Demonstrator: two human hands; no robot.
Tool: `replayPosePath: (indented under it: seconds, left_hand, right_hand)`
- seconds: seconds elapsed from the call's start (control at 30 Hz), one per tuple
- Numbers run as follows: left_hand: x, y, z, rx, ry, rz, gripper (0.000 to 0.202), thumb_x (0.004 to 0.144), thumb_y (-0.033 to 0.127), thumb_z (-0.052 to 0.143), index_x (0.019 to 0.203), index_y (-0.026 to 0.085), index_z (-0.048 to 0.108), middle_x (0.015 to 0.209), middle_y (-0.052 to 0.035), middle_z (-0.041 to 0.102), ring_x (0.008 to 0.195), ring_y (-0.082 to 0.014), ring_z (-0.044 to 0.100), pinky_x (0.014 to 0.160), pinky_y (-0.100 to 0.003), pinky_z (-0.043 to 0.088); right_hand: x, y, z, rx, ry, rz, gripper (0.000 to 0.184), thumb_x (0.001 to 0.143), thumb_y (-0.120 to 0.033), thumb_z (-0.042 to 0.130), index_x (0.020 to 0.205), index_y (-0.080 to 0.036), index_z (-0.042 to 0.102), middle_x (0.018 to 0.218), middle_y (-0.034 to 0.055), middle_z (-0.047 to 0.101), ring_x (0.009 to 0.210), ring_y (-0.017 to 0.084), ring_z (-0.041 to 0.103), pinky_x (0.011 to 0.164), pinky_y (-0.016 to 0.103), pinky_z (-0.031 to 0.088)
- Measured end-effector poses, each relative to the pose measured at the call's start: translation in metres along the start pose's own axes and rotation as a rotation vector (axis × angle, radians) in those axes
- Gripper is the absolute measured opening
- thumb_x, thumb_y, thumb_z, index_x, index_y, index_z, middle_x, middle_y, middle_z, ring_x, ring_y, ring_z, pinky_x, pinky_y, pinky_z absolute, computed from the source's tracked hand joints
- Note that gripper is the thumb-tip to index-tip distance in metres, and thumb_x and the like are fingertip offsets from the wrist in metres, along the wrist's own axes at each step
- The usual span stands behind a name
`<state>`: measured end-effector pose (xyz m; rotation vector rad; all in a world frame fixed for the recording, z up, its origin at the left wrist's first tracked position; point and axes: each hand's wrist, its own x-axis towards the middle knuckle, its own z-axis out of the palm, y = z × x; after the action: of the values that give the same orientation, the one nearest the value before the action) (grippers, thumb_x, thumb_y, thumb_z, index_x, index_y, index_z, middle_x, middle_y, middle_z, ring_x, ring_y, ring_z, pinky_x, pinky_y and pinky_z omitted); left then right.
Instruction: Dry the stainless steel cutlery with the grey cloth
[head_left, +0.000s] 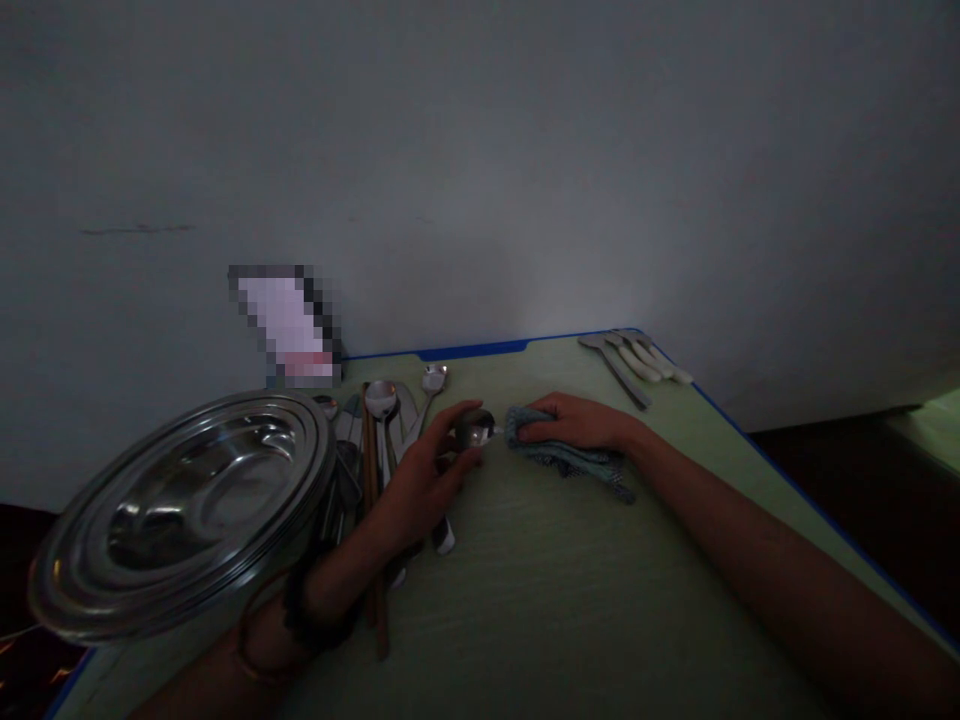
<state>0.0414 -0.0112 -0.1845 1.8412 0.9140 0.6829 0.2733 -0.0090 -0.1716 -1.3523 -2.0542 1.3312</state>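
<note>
A metal spoon [475, 430] is between my two hands, above the middle of the table. My left hand [431, 470] curls its thumb and fingers around the spoon's bowl. Bunched in my right hand [574, 422] is a blue-grey checked cloth [570, 458], wrapped over the other end of the spoon, so the handle is mostly hidden. Left of my left hand lie more utensils: a round-bowled spoon [381, 400], a square-ended spoon [434, 379] and wooden chopsticks [369, 460]. My left forearm covers part of this pile.
Stacked steel basins [315, 425] stand at the left. Several forks with white handles [641, 362] lie at the far right corner. A pixelated, phone-like object [281, 320] leans at the back against the wall [480, 180]. The green table [525, 620] has a blue edge.
</note>
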Motion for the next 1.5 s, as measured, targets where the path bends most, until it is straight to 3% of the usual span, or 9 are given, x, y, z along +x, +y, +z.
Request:
replayPosePath:
  seconds: [0.23, 0.5, 0.8, 0.97, 1.27, 1.5]
  left_hand:
    - [0.0, 0.001, 0.001, -0.004, -0.008, -0.001, 0.047, 0.084, 0.028, 0.05, 0.127, 0.027, 0.032, 0.108, -0.0062, 0.056, 0.081, -0.0154, 0.06, 0.061, -0.024, 0.047]
    - [-0.001, 0.003, 0.0, 0.014, -0.02, -0.034, 0.051, 0.083, 0.03, 0.051, 0.129, 0.024, 0.029, 0.081, -0.0009, 0.059, 0.065, -0.0116, 0.055, 0.057, -0.023, 0.044]
    - [0.001, 0.007, 0.0, 0.054, 0.015, -0.055, 0.04, 0.082, 0.037, 0.05, 0.115, 0.017, 0.043, 0.074, -0.0007, 0.058, 0.064, -0.0126, 0.055, 0.055, -0.024, 0.043]
    - [0.0, 0.008, -0.001, 0.062, -0.005, -0.033, 0.041, 0.085, 0.037, 0.045, 0.12, 0.017, 0.04, 0.078, -0.0023, 0.059, 0.068, -0.0128, 0.054, 0.059, -0.025, 0.042]
    - [0.001, 0.007, -0.001, 0.047, 0.03, -0.053, 0.035, 0.09, 0.034, 0.032, 0.119, 0.018, 0.043, 0.074, -0.0007, 0.058, 0.058, -0.0107, 0.049, 0.055, -0.024, 0.042]
    - [0.0, 0.012, -0.001, 0.009, -0.001, -0.034, 0.039, 0.085, 0.034, 0.044, 0.12, 0.016, 0.04, 0.073, -0.0007, 0.057, 0.062, -0.0113, 0.051, 0.057, -0.024, 0.042]
  right_hand:
    - [-0.001, -0.001, -0.001, -0.028, 0.008, 0.001, 0.035, 0.078, -0.047, 0.051, 0.079, -0.014, 0.061, 0.069, -0.0004, 0.058, 0.061, 0.01, 0.051, 0.059, 0.023, 0.041]
    - [-0.001, -0.002, 0.0, -0.005, -0.004, -0.003, 0.035, 0.078, -0.047, 0.051, 0.078, -0.014, 0.06, 0.067, -0.001, 0.057, 0.06, 0.009, 0.049, 0.057, 0.022, 0.04]
    - [0.0, 0.001, -0.001, -0.052, -0.005, -0.001, 0.036, 0.078, -0.048, 0.05, 0.077, -0.014, 0.061, 0.068, -0.0004, 0.057, 0.06, 0.01, 0.05, 0.059, 0.023, 0.041]
    - [-0.001, -0.001, -0.001, -0.042, -0.001, 0.016, 0.036, 0.078, -0.049, 0.051, 0.079, -0.014, 0.062, 0.068, -0.0007, 0.058, 0.06, 0.01, 0.05, 0.059, 0.023, 0.041]
    - [-0.001, 0.0, -0.001, -0.002, -0.008, 0.022, 0.037, 0.077, -0.049, 0.052, 0.08, -0.013, 0.061, 0.068, -0.0006, 0.058, 0.058, 0.009, 0.05, 0.057, 0.022, 0.041]
    - [-0.002, -0.002, -0.001, 0.007, -0.004, 0.009, 0.036, 0.077, -0.048, 0.052, 0.078, -0.014, 0.061, 0.066, -0.0011, 0.057, 0.058, 0.009, 0.05, 0.057, 0.022, 0.04]
